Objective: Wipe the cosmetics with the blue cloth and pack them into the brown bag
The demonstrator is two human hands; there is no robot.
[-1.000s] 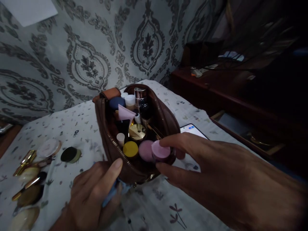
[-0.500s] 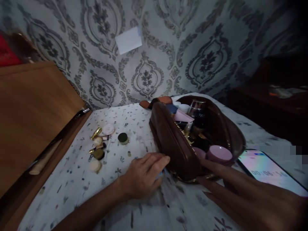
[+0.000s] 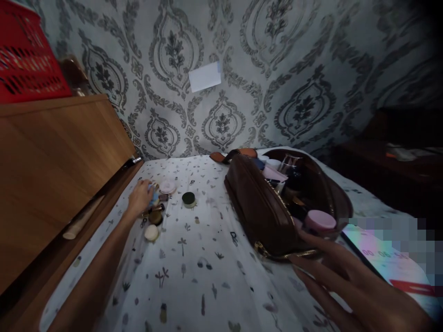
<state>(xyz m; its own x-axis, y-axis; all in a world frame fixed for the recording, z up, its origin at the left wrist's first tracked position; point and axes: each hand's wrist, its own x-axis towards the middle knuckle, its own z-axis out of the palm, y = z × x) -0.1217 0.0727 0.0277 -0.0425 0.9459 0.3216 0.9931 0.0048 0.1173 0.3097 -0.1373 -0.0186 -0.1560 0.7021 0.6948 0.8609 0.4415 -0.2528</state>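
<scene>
A brown leather pouch [image 3: 256, 212] lies open on the flowered sheet [image 3: 207, 281], packed with cosmetics, a pink-lidded jar [image 3: 320, 220] at its near end. My right hand [image 3: 346, 281] rests by that near end, fingers stretched and apart, holding nothing. My left hand [image 3: 139, 198] is stretched far to the left, closed around a small blue cloth [image 3: 152, 195]. It hovers over loose cosmetics: a white compact [image 3: 167, 187], a dark round pot [image 3: 188, 198] and a cream compact [image 3: 151, 232].
A lit phone [image 3: 377, 251] lies right of the pouch. A wooden panel [image 3: 51, 152] runs along the left edge, with a red basket [image 3: 24, 60] on top. Patterned wallpaper stands behind. Dark furniture [image 3: 398, 157] is at the right.
My left hand left the pouch's side and reached left to the loose cosmetics with the blue cloth. My right hand let go of the pink jar, now in the pouch. The view swung left.
</scene>
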